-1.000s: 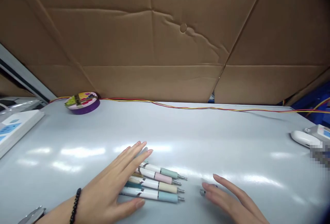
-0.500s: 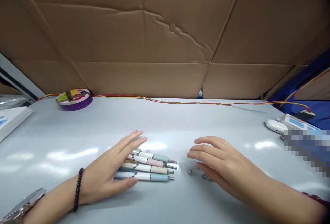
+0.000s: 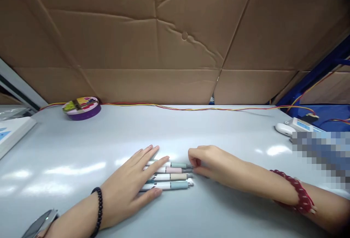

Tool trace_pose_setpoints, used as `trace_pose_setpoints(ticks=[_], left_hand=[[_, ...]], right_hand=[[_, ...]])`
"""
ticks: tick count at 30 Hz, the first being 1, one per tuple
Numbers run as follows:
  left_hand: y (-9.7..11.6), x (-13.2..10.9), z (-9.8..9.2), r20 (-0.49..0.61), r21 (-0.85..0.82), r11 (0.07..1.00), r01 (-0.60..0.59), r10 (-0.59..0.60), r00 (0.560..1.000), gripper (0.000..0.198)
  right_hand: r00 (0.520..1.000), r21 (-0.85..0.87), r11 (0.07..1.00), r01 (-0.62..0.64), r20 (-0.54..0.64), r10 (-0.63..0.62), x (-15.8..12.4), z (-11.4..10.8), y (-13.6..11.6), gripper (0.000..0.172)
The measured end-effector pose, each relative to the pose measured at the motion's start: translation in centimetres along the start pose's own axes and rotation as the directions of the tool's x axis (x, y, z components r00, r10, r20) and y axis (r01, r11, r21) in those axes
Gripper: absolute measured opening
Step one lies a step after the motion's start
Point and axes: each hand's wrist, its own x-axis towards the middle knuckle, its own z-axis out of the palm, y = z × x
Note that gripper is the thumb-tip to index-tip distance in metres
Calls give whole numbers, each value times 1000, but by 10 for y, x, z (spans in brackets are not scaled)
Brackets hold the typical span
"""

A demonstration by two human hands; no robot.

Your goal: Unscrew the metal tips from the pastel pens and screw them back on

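Several pens lie side by side on the table, pointing right, with white barrels and coloured grips: a green pen (image 3: pixel 179 165), a pink pen (image 3: pixel 174 170), a cream pen (image 3: pixel 177 176) and a blue pen (image 3: pixel 178 185). Flat across their rear halves rests my left hand (image 3: pixel 131 188), fingers stretched out, hiding the back ends. My right hand (image 3: pixel 212 163) is closed, its fingertips drawn together beside the metal tips of the green and pink pens. Whatever sits between those fingertips is hidden.
At the back left stands a round purple tin (image 3: pixel 83 111) with a colourful lid. Red and yellow wires (image 3: pixel 175 108) run along the table's rear edge, before a cardboard wall (image 3: pixel 123 41). A white rounded object (image 3: pixel 284 129) and a blurred-out area are at right, a white box (image 3: pixel 16 132) at left.
My right hand has moved left to the pen tips and its fingers have closed. My left hand has come down onto the pens. The small metal pieces by my right hand no longer show.
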Motion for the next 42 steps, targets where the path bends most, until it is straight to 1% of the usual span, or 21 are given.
trace_pose_setpoints(ticks=[2,8,13,17,24,27,31,34,37,40,42], left_hand=[[1,-1,1,16,0,1000,3,-3,1000,57],[2,-1,4,1,21,999,25,-25,1000,58],[6,-1,2,28,77,994,82,-84,996,56],[6,-1,1,27,85,994,74,-77,997,57],[4,-1,3,22,71,997,35,-37,999,60],[3,-2,2,17,67,997,22,-23,1000,61],[3,-1,3,15,76,997,34,-36,999,60],[3,-2,4,27,94,995,45,-47,999,60],[3,-2,4,24,106,993,52,-55,998,60],[3,-1,5,18,106,993,59,-61,998,60],[3,0,5,25,104,992,67,-70,997,59]], right_hand=[[1000,34,999,-6,1,6,1,2,0,15],[1000,123,992,-7,4,7,5,7,6,14],[999,188,982,13,41,-21,4,0,14,12],[999,207,978,26,32,-33,3,-2,19,12],[998,235,970,70,-10,-70,9,9,19,13],[996,233,969,85,-28,-81,11,10,17,13],[997,195,978,73,-33,-68,8,1,16,8],[998,160,985,59,-16,-57,5,-2,16,7],[997,138,988,69,10,-71,6,4,14,9],[997,113,990,79,11,-81,9,11,11,12],[997,92,992,81,8,-82,10,9,10,11]])
